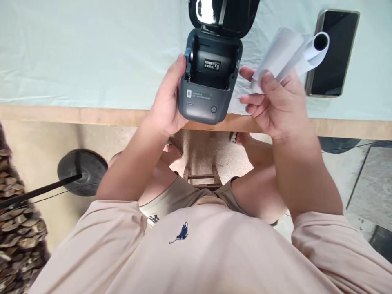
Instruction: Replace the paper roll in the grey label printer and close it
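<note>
Here the left hand [167, 104] grips the open label printer [208, 81] — right-hand fingers [269, 87] pinch the paper roll [294, 51] beside it.

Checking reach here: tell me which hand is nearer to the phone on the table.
Right. The right hand, holding the paper roll, sits just left of the phone; the left hand grips the label printer, farther left.

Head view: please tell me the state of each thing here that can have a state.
Label printer: lid open, paper bay empty, held in the left hand at the table edge.
Paper roll: out of the printer, partly unwound, held in the right hand.
Smartphone: screen dark, lying flat on the table.
</note>
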### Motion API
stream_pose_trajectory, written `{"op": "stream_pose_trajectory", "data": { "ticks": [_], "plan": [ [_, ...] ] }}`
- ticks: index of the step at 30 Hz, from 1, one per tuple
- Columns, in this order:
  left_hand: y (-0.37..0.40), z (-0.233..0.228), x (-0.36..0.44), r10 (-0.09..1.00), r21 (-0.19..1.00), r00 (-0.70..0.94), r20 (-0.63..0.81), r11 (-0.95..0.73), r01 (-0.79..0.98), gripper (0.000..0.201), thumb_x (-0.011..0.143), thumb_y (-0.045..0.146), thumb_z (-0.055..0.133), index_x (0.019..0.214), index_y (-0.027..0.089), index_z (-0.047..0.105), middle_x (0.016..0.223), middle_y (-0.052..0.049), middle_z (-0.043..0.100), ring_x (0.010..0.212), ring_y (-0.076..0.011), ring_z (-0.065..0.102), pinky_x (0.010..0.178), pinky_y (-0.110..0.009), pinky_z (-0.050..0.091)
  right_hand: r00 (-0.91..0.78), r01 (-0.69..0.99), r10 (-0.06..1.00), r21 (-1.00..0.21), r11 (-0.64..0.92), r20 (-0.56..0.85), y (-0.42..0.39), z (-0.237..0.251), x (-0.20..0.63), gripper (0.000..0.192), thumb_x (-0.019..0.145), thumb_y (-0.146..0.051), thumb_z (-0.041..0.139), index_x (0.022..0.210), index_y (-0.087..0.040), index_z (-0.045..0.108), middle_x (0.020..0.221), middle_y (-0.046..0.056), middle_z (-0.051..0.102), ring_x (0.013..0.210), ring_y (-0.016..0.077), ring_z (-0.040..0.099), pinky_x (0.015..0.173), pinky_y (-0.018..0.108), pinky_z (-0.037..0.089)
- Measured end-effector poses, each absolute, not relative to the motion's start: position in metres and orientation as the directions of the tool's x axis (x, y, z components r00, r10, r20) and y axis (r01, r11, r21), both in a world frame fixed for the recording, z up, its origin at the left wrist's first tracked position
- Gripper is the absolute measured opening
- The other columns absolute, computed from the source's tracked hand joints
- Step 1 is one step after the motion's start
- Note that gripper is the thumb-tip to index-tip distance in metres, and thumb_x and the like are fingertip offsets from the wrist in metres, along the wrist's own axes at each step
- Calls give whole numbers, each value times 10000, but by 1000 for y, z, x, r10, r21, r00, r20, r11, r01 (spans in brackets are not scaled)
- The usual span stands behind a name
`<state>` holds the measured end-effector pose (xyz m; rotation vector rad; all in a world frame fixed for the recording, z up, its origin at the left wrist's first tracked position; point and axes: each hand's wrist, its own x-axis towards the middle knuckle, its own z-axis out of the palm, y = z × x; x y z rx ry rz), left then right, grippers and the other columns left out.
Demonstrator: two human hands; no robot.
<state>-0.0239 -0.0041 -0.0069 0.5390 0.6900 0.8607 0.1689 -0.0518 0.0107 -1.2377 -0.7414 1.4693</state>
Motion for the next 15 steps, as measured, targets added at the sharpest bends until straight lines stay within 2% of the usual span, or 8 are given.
{"op": "stream_pose_trajectory", "data": {
  "ticks": [2,4,7,10,15],
  "plan": [
    [-6,-4,-23,823,668,505,-262,532,-520,404,828,488,487,1050,189,643,821,-56,677,1073,-225,616,883,-314,543,117,-290,951,-926,-243,-287,-52,14,168,582,611,-480,743,1033,-259,408,1062,-18,626,544,52,580,367,158,347],
    [-7,-1,-23,820,665,538,-194,513,-542,399,880,442,398,1046,175,642,926,-69,686,1058,-209,617,906,-314,534,142,-296,952,-930,-219,-270,-51,15,167,622,561,-477,774,1014,-251,412,1003,-16,641,482,42,540,356,170,330],
    [-7,0,-23,824,670,537,-180,502,-547,388,886,435,400,1028,165,639,1034,-67,677,1029,-201,628,904,-320,536,152,-314,954,-928,-201,-258,-48,14,165,680,516,-491,793,1022,-242,412,899,-20,650,478,48,540,412,177,421],
    [-7,0,-24,822,676,531,-208,513,-528,382,874,466,415,1010,190,642,1057,-61,680,1125,-212,589,941,-320,525,142,-326,962,-928,-178,-234,-45,12,164,628,561,-508,763,1018,-233,432,860,-29,641,580,57,599,527,165,519],
    [-6,1,-26,814,714,516,-268,527,-461,391,842,531,432,978,239,655,1032,-34,696,1309,-231,436,1039,-317,462,176,-310,970,-945,-106,-166,-39,16,164,595,601,-477,749,1045,-234,435,984,-17,630,639,62,624,552,155,544]
  ]
}}
